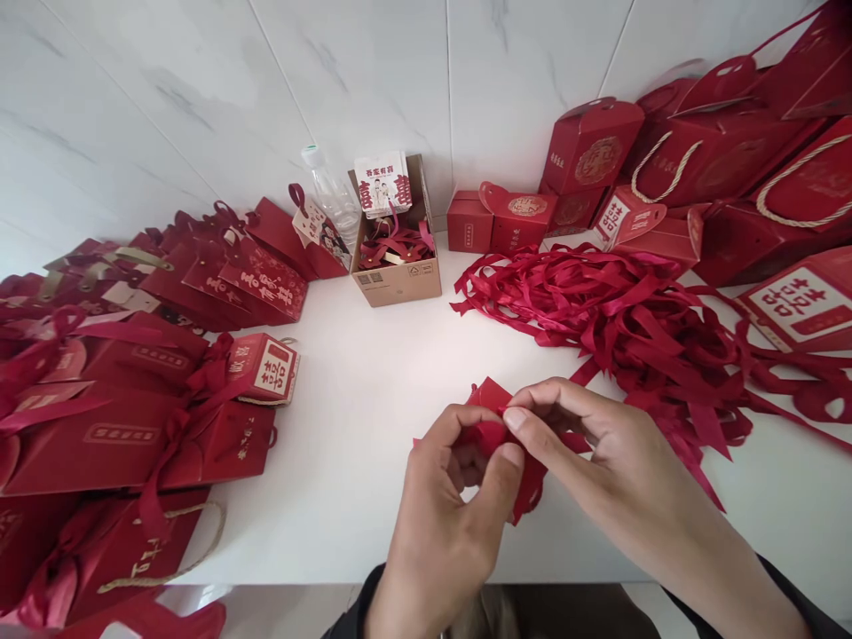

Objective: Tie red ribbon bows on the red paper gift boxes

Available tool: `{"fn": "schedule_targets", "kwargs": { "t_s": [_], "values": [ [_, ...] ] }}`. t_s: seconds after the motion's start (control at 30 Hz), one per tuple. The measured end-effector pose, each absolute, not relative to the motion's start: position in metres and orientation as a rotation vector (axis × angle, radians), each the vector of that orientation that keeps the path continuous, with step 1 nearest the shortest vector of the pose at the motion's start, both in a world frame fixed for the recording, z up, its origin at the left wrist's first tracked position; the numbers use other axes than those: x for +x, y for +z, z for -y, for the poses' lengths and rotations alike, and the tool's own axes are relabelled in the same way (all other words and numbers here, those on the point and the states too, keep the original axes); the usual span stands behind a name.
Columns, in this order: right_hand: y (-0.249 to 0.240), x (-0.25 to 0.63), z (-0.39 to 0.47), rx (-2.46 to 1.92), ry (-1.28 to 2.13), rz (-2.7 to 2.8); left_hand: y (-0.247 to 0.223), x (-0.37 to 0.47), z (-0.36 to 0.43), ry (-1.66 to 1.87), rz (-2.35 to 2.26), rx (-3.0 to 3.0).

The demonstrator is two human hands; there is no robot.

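My left hand [459,497] and my right hand [586,444] meet over a small red gift box [491,390] near the front of the white table. Both hands are closed in pinches on a red ribbon [489,435] at the top of the box, thumbs and forefingers almost touching. A ribbon end [576,441] shows beneath my right hand. Fingers cover most of the box, so its shape and the knot, if any, cannot be made out. Right of my hands lies a big tangled pile of red ribbons [599,311].
Red gift boxes and bags [153,382] crowd the left side, several tied with bows. An open cardboard box [399,284] with ribbon pieces and printed cards stands at the back, beside a clear plastic bottle [333,195]. More red boxes [592,146] are stacked back right against the tiled wall.
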State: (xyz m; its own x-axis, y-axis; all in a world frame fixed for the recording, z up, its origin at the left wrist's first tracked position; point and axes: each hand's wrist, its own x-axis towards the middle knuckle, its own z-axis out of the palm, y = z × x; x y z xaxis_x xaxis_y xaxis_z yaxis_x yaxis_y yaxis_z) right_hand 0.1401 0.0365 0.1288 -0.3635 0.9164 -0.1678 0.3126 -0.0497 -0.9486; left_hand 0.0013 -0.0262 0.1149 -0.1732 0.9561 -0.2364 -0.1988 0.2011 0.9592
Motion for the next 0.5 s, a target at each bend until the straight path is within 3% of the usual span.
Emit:
{"fn": "schedule_targets", "kwargs": {
  "t_s": [0.3, 0.5],
  "values": [
    [0.116, 0.162, -0.036, -1.186, 1.259, 1.918, 0.109, -0.020, 0.025, 1.330, -1.285, 0.768],
    [0.123, 0.167, -0.024, -1.030, 1.215, 2.053, 0.121, -0.022, 0.030, 1.192, -1.337, 0.816]
  ]
}}
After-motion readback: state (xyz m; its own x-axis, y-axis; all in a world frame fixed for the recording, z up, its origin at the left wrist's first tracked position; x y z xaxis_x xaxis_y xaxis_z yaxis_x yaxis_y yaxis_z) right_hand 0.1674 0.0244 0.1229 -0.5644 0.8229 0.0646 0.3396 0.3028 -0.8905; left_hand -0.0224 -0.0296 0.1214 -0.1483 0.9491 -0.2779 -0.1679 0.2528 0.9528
